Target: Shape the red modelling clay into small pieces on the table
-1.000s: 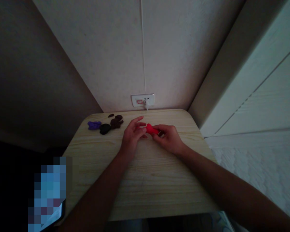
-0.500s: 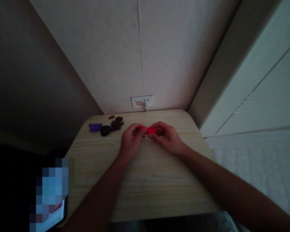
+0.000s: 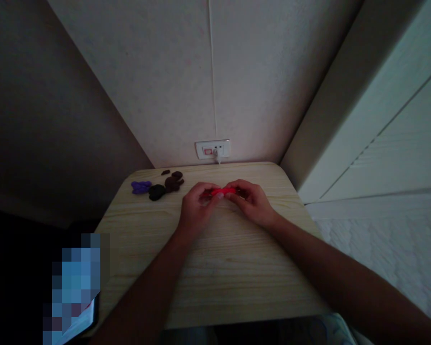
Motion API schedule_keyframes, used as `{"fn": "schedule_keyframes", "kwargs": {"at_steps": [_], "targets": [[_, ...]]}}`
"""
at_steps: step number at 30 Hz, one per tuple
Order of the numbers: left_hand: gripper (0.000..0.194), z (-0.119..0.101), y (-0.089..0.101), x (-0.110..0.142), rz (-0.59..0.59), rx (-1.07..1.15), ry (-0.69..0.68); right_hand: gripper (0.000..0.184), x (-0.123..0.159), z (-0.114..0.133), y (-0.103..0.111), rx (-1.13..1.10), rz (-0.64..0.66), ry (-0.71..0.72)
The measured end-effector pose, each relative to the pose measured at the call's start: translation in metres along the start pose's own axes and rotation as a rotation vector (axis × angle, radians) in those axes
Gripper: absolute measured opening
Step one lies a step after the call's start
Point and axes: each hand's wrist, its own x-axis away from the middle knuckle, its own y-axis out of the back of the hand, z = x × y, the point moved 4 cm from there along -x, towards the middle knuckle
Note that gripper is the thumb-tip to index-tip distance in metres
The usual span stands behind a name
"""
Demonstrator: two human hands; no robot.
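A small piece of bright red modelling clay (image 3: 224, 191) is held up over the middle of the table, between the fingers of both hands. My left hand (image 3: 197, 203) pinches its left end, thumb on the near side. At the other end, my right hand (image 3: 253, 201) grips it with thumb and fingers. The fingertips of the two hands almost meet, and they hide part of the clay. Left of my hands lie a purple lump (image 3: 141, 187), a black lump (image 3: 157, 192) and a dark brown lump (image 3: 172, 183) of clay, with smaller brown bits around the last.
The pale wooden table (image 3: 215, 273) has rounded far corners and stands against a wall. A white socket (image 3: 212, 149) with a plug sits just above its back edge. A lit, blurred-out screen (image 3: 81, 321) is at the lower left. A pale cabinet (image 3: 388, 129) rises at the right.
The fingers have shifted on the red clay: both thumbs now press closer to its middle, and less of it shows. The lumps on the table have stayed put.
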Motion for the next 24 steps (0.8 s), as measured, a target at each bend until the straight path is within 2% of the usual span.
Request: {"fn": "schedule_keyframes", "kwargs": {"at_steps": [5,10,13,17,21,24], "targets": [[0.02,0.003,-0.002,-0.002,0.049,0.149,0.134,0.029,0.0,-0.001,-0.005,-0.168,0.044,-0.084],[0.019,0.009,-0.009,-0.003,0.108,0.508,0.262,0.041,-0.001,-0.003,-0.004,-0.389,-0.01,-0.157],[0.02,0.008,-0.013,-0.001,0.153,0.65,0.343,0.038,-0.003,-0.003,-0.002,-0.43,-0.022,-0.16],[0.022,0.007,-0.012,-0.001,0.128,0.665,0.381,0.033,-0.004,-0.002,0.002,-0.331,-0.08,-0.112],[0.021,0.011,-0.01,-0.002,0.089,0.526,0.307,0.037,-0.001,-0.002,0.003,-0.266,-0.147,-0.051],[0.02,0.013,-0.008,-0.002,0.067,0.426,0.245,0.032,0.002,0.0,0.002,-0.194,-0.128,-0.019]]}}
